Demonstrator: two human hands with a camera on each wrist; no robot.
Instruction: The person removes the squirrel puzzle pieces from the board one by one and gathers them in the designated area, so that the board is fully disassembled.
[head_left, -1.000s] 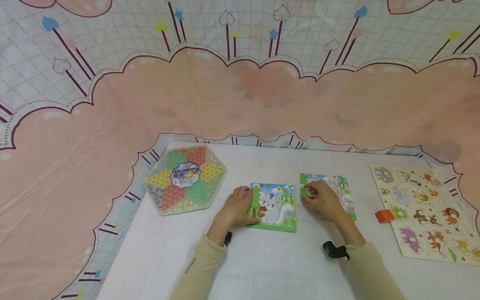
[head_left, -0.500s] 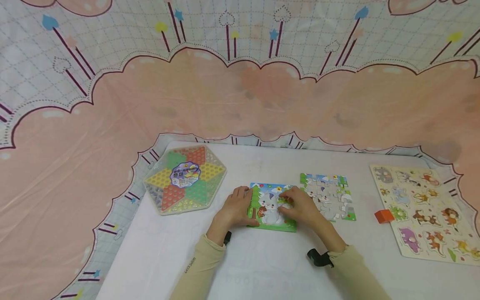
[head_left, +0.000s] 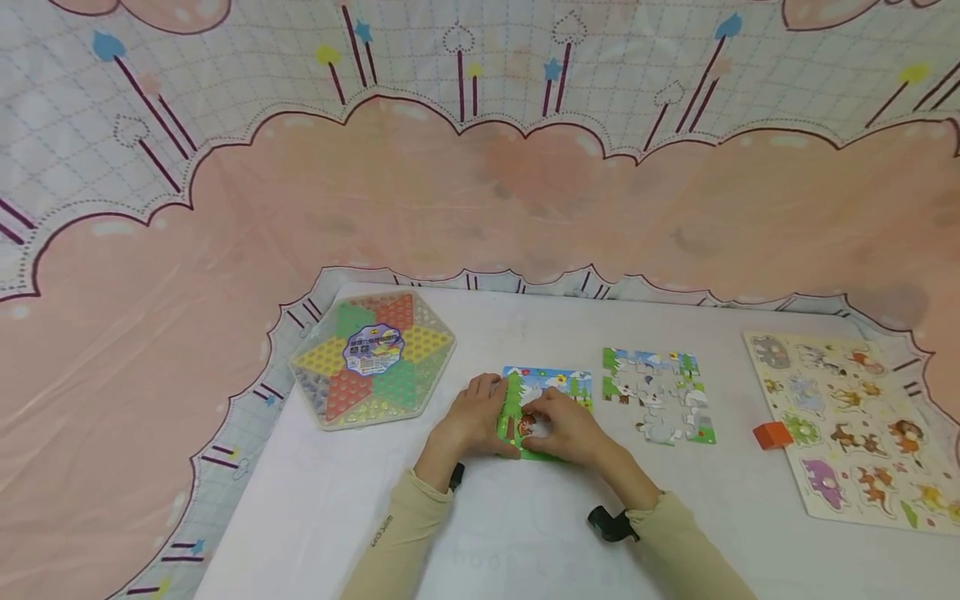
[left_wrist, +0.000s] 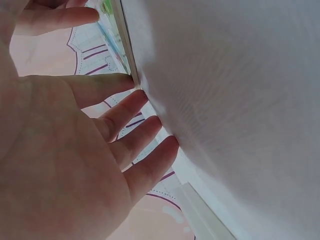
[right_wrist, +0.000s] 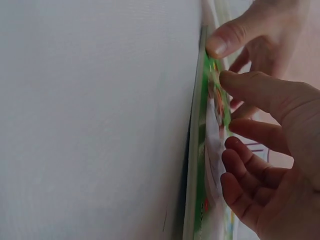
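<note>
A square picture board (head_left: 551, 379) with a grey squirrel, trees and a green border lies flat on the table, partly covered by both hands. My left hand (head_left: 474, 415) rests along its left side, fingers extended; the thumb lies on the near left corner. In the left wrist view, fingertips (left_wrist: 170, 145) of this hand touch the table beside the board edge. Over the lower middle of the board is my right hand (head_left: 570, 429). Its thumb and index finger touch the picture on either side of the printed acorn, spread apart, with no loose piece visible between them.
Right of the board lies a partly assembled jigsaw puzzle (head_left: 660, 383), with a gap at its lower left. Farther right are an orange block (head_left: 772, 435) and an animal peg puzzle (head_left: 847, 417). A hexagonal Chinese checkers set (head_left: 372, 358) lies left.
My right hand has moved left from the jigsaw puzzle, across the squirrel board's right part, to its lower middle. My left hand has stayed at the board's left side.
</note>
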